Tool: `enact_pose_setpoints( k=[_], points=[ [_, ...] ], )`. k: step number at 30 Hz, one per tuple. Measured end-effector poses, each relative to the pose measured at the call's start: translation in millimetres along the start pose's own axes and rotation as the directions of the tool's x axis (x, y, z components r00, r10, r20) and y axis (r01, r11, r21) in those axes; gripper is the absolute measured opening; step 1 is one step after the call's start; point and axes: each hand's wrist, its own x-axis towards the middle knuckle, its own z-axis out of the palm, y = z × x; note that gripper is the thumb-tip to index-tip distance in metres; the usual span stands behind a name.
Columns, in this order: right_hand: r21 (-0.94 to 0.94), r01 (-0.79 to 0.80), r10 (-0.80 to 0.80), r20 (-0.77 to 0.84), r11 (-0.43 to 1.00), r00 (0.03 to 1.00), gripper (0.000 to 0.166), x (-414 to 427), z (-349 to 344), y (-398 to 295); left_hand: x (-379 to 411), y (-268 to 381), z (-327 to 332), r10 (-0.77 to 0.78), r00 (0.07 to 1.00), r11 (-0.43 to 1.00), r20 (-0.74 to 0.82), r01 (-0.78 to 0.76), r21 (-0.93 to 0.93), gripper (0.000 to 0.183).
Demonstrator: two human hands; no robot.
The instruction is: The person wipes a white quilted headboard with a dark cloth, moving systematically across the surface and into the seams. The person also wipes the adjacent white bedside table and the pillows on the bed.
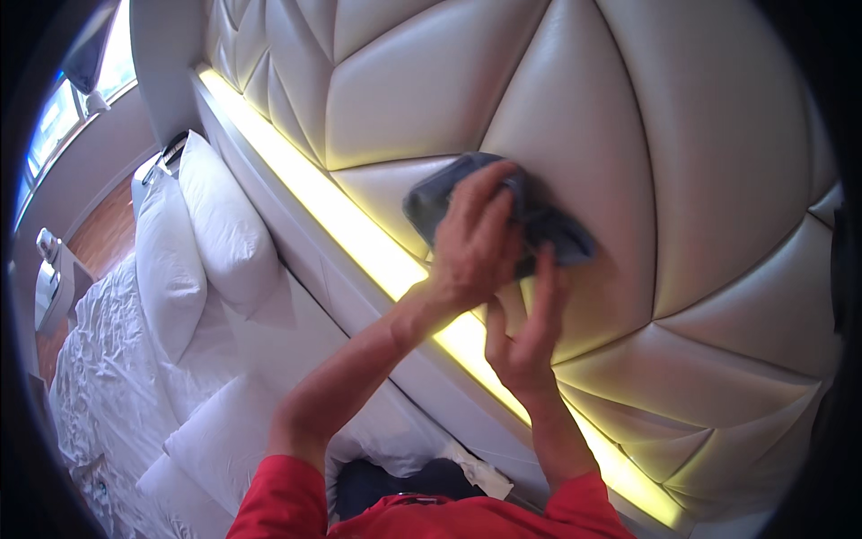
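Note:
My left hand [478, 236] presses a dark grey-blue cloth [431, 195] against the padded, leather-look headboard panel [579, 155], its fingers bent over the bunched fabric. One end of the cloth spreads to the right, beyond the fingers. Just below, my right hand [528, 337] is raised with thumb and fingers apart. Its fingertips overlap the cloth's lower edge; whether they touch it I cannot tell. The hands and cloth are somewhat blurred. Under both forearms a glowing yellow light strip [363, 236] runs diagonally along the base of the padding.
A pale ledge [296, 229] borders the light strip. Two white pillows [219, 236] lean at the bed's far side, and another pillow [222, 431] lies nearer on the rumpled white sheet [114, 357]. Beyond are a bedside table [57, 290] and a bright window [54, 128].

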Motion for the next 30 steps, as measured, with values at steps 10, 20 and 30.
enact_pose_setpoints(
  k=[10,20,30],
  points=[
    [-0.234,0.060,-0.118,-0.240,0.970,0.964,0.067,48,-51,-2,65,14,39,0.257,0.966,0.963,0.021,-0.257,0.081,0.039],
    [-0.387,0.273,-0.329,-0.086,0.881,0.940,0.063,116,-41,3,77,-18,21,0.042,0.998,0.983,-0.040,-0.034,0.178,0.051],
    [-0.502,0.206,-0.221,0.030,0.840,0.975,0.066,64,-52,0,39,-10,24,0.213,0.977,0.970,0.031,-0.215,0.113,0.043]
  ],
)
